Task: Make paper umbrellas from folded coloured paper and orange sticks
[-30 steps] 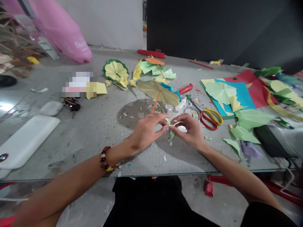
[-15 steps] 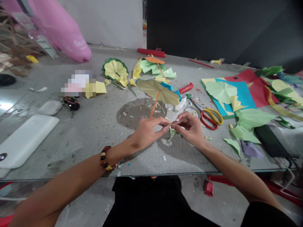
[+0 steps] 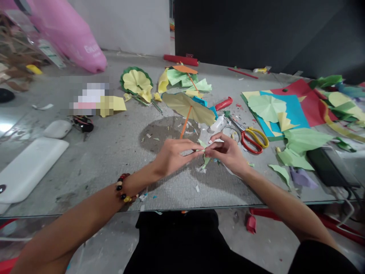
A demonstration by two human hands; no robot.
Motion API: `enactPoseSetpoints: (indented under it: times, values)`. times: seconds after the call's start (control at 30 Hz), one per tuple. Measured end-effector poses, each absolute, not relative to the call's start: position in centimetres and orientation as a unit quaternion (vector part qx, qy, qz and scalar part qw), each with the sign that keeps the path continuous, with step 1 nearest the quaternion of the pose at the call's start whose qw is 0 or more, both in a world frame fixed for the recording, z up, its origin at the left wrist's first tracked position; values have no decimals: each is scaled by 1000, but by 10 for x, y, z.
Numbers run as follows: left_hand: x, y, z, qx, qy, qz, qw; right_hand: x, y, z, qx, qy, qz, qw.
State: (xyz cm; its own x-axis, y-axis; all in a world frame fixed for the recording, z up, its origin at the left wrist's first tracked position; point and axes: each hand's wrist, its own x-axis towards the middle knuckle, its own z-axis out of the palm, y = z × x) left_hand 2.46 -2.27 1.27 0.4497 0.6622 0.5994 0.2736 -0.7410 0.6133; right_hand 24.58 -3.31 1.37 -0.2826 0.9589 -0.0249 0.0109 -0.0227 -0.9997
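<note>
two fingertip pinches hold a small folded piece of pale green paper (image 3: 203,149) over the grey woven table (image 3: 85,167): the left hand (image 3: 173,156), wearing a beaded bracelet (image 3: 122,188), and the right hand (image 3: 228,154), both curled nearly shut. red-and-yellow-handled scissors (image 3: 247,144) lie just right; a khaki paper disc on an orange stick (image 3: 188,108) lies farther away.
</note>
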Motion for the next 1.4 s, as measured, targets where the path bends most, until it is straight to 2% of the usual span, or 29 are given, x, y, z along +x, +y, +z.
enactPoseSetpoints:
  times: [0.17, 0.3, 0.83, 1.4]
  values:
    - [24, -21, 12, 805, 347, 428, 219, 245, -38, 12, -469, -684, 369, 420]
    - [24, -22, 10, 801, 368, 423, 211, 244, -42, 14, -462, -758, 265, 378]
    - [24, -21, 5, 836, 323, 403, 188, 242, -41, 18, -461, -785, 235, 340]
    - [26, -24, 2, 837, 324, 410, 165, 242, -42, 12, -428, -823, 120, 353]
